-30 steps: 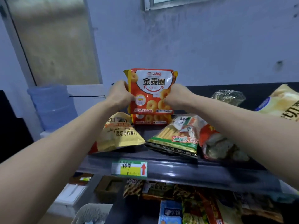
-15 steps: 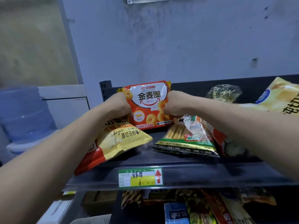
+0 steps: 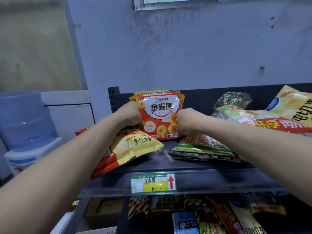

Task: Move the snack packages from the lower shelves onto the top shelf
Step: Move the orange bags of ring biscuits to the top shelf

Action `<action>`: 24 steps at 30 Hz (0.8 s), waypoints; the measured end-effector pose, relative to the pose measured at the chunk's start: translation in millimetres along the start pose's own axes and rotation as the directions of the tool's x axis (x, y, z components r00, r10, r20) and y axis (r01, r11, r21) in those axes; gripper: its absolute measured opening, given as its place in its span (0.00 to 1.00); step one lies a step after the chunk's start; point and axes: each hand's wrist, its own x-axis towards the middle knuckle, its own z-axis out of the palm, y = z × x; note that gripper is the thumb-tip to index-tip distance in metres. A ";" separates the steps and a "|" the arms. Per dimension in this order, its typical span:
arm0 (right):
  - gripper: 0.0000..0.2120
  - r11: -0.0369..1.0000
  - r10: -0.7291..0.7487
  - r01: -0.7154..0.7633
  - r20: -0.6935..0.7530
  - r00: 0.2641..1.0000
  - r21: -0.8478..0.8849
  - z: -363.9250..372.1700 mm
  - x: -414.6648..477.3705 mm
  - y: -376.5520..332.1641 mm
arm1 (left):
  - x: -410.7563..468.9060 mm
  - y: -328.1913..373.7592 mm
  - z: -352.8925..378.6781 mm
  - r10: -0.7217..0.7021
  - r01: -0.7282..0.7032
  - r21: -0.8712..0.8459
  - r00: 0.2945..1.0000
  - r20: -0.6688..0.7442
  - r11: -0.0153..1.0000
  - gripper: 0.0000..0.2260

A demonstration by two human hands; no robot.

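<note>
our L hand (image 3: 130, 115) + R hand (image 3: 187, 121) both clamped on ring-snack pack (image 3: 160, 114) sides | pack upright, top shelf (image 3: 202, 168) rear, above price tag (image 3: 153, 183) | risk: if we let go it may tip fwd onto chips bag (image 3: 135, 146)

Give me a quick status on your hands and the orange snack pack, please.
Left hand and right hand grip orange ring-snack pack by its sides. Pack upright at back of top shelf. Yellow chip bag and green stick-snack pack lie in front.
</note>
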 end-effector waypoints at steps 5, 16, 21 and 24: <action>0.11 0.999 0.041 -0.040 -0.016 0.999 0.021 1.9 1.6 -2.8 | -1.7 -2.5 -2.7 0.015 -0.016 -0.023 1.000 -0.004 1.000 0.16; 0.08 0.974 0.122 -0.076 -0.212 0.970 0.214 -1.5 -15.9 -4.9 | 0.3 -6.2 -3.1 0.054 -0.044 0.050 0.975 -0.214 0.998 0.11; 0.01 0.991 0.010 0.027 -0.270 0.963 0.132 -5.4 -28.0 -10.1 | -6.9 -2.3 -2.8 0.169 -0.104 0.189 0.914 -0.369 0.977 0.06; 0.10 0.987 -0.088 0.119 -0.251 0.964 0.111 -7.2 -37.3 -12.6 | -19.0 5.8 -3.6 0.289 -0.181 0.278 0.861 -0.418 0.943 0.05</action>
